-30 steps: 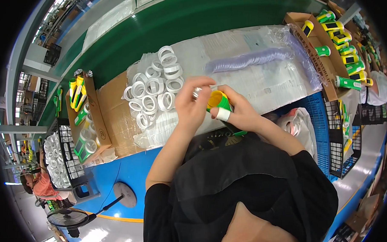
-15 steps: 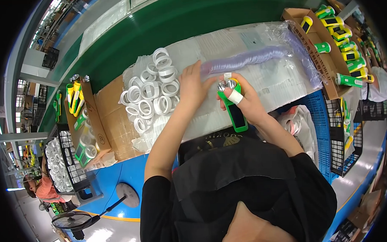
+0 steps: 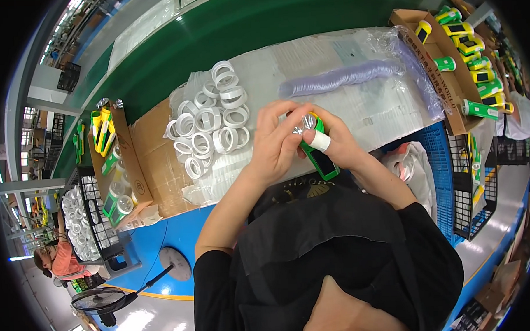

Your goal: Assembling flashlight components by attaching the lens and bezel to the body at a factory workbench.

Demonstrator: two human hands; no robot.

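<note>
In front of my chest, a green flashlight [image 3: 322, 163] with a dark panel on its body tilts with its shiny reflector facing up. My right hand [image 3: 341, 144], white tape around its thumb, wraps the flashlight near the head. My left hand [image 3: 277, 143] has its fingers and thumb closed over the head's rim; whether a clear disc is pinched there is hidden. Beyond the hands, a long row of thin clear discs [image 3: 341, 79] lies on the plastic-covered cardboard. Left of my left hand, many white rings [image 3: 208, 119] are heaped together.
An open carton [image 3: 464, 91] of green and yellow flashlights stands at the right, another carton [image 3: 136, 181] of them at the left. A blue crate [image 3: 443, 182] sits below the right edge. A black fan [image 3: 100, 301] stands lower left; a person [image 3: 66, 260] is beyond.
My left hand has come from the near end of the clear disc row to the flashlight's head, and its fingers have closed there. My right hand still holds the flashlight.
</note>
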